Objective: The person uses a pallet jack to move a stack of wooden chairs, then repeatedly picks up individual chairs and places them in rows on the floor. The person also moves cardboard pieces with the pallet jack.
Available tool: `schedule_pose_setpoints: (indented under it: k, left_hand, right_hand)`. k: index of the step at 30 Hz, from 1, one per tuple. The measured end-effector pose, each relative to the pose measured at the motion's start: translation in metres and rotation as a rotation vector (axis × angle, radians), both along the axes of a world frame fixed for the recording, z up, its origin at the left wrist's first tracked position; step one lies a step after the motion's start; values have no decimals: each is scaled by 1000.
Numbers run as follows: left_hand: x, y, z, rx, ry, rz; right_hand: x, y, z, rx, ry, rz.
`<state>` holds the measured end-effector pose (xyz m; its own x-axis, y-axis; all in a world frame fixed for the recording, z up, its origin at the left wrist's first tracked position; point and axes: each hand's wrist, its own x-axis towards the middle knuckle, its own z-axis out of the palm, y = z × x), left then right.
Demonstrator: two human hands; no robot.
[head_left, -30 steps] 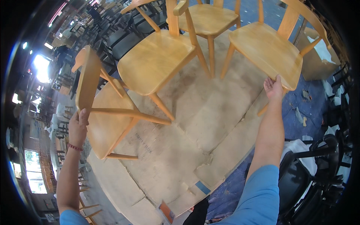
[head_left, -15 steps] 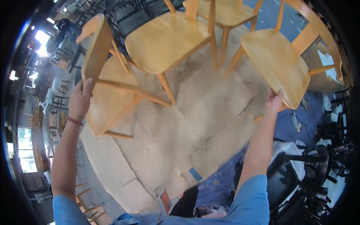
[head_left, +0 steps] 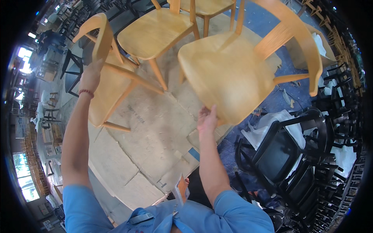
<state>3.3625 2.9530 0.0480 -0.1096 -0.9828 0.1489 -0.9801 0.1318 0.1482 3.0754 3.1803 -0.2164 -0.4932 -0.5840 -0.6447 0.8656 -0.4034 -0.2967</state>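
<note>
My left hand (head_left: 91, 76) is closed on the curved backrest of a light wooden chair (head_left: 110, 89) at the left, whose seat lies tilted below it. The fingers on the far side of that backrest are hidden. Toward the right, my right hand (head_left: 207, 118) grips the front edge of a second wooden chair (head_left: 221, 66), thumb on top of the seat and fingers beneath. Between and beyond these two stands another wooden chair (head_left: 153, 33), touched by neither hand. A further one (head_left: 208, 7) shows partly at the top edge.
Flattened cardboard (head_left: 155, 128) covers the floor under the chairs. Black chairs (head_left: 278, 155) with white wrapping crowd the lower right, next to blue floor sheeting (head_left: 233, 159). An open cardboard box (head_left: 307, 50) sits behind the right chair. More dark furniture (head_left: 72, 73) stands at the left.
My right hand and the chair it holds have come left, closer to the other chairs. My left hand keeps its hold on the left chair. The whole view has shifted somewhat.
</note>
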Motion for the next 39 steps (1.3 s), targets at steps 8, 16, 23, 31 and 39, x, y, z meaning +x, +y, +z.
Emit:
schedule_pose_setpoints:
  k: [8,16,23,31,39]
  left_hand:
    - [31,95,-61,-436,240,-101]
    - [93,385,-197,492,754,154]
    - [127,475,-205,892,994,215]
    - [40,475,-206,1175,1447,466]
    - [-13,451,-212,917,1849,484]
  right_hand:
    - [162,133,42,53,-215,330]
    - [263,225,19,-69,-237,505]
    - [231,290,25,16,336,1376]
    - [-32,360,94,478,527,671]
    - [-171,246,214,21,747,518]
